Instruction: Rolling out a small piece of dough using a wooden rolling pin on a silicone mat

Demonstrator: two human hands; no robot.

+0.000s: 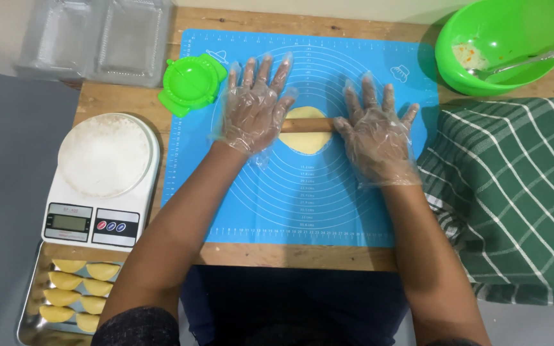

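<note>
Head view, left hand: left hand point(256, 102) in a clear glove, fingers spread, palm flat on the rolling pin point(307, 125).
Head view, right hand: right hand point(376, 131) gloved, spread flat on the pin's other end.
Dough: yellow dough round point(307, 140) under the pin, mid blue pastry mat point(302, 192) on the worktop point(123, 96).
Handling: dough looks soft, thin, easily torn; lift by the edge. Pin stiff; palm its ends.
Around: green dumpling press point(190, 83), kitchen scale point(100, 182), tray of folded pastries point(72, 291), green bowl point(508, 41), checked cloth point(514, 192).
</note>
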